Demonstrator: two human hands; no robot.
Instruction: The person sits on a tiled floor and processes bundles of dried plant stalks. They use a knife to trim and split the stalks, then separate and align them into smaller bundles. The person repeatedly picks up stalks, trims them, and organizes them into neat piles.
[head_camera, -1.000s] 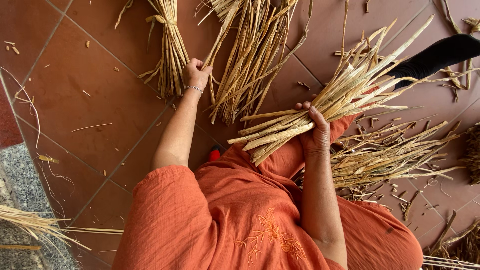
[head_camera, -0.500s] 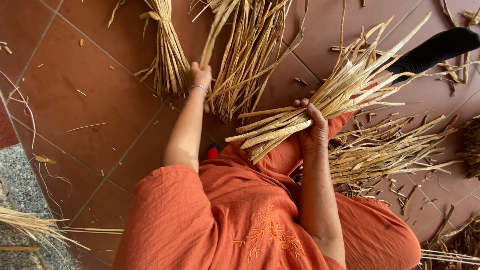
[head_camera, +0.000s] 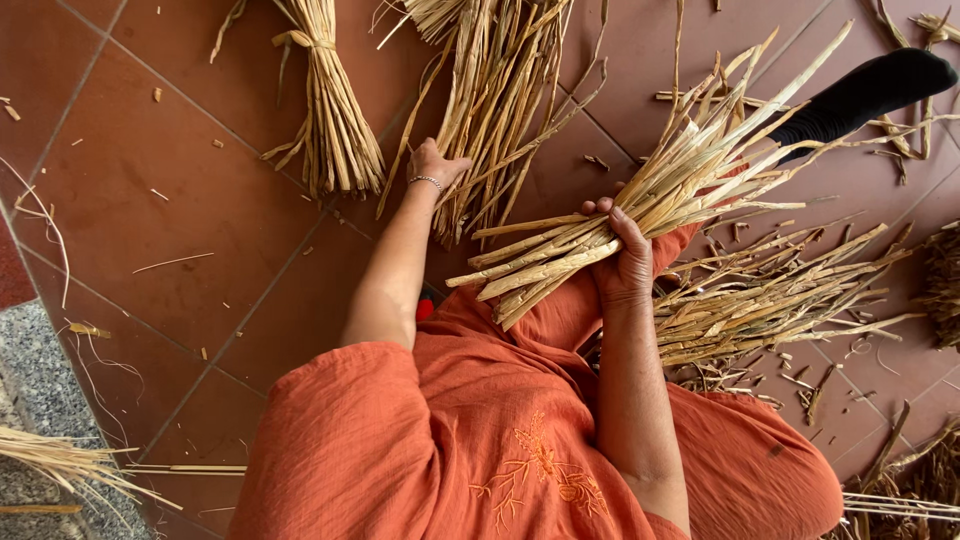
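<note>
Right hand (head_camera: 628, 262) closed around a fanned sheaf of pale, flat dried reed strips (head_camera: 660, 195), held above the orange-clad lap. Left hand (head_camera: 436, 165) extended, fingers curled onto a loose pile of long straw-coloured stalks (head_camera: 495, 95) lying on the red-brown tiled floor (head_camera: 150, 200) — a tied stalk bundle (head_camera: 325, 110) lies just beside it.

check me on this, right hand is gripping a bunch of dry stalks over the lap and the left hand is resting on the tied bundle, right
Not quite. In the head view the left hand is on the loose pile of stalks, not the tied bundle beside it. The right hand does grip a bunch of dry stalks over the lap.
</note>
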